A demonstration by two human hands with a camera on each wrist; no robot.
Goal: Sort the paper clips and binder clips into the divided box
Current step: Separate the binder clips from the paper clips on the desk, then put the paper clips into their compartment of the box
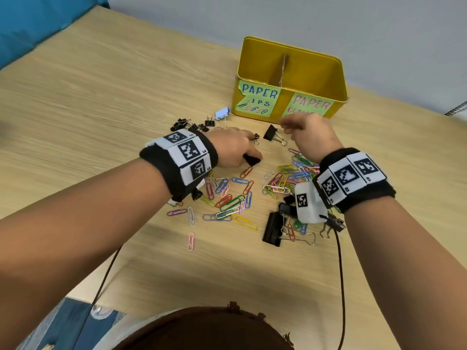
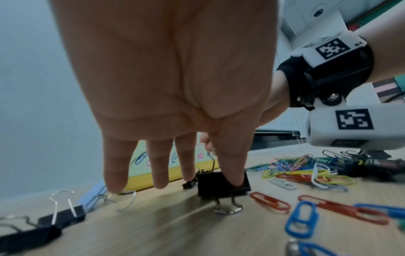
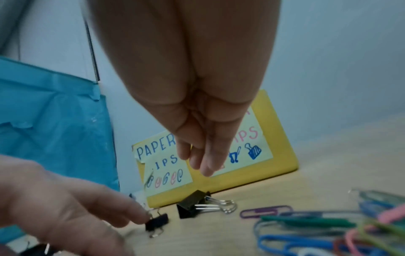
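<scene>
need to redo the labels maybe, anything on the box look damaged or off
Yes. The green paper clips label on the yellow box is torn at its left edge, so the second word reads only "IPS". The cardboard divider looks ragged along its top.

Yellow metal divided box [image 1: 328,72]: upright, far right, open top, cardboard divider, 2 paper labels.
Coloured wire paper clips [image 1: 235,198]: scattered near centre.
Black binder clips [image 1: 274,228]: scattered near and far.
</scene>
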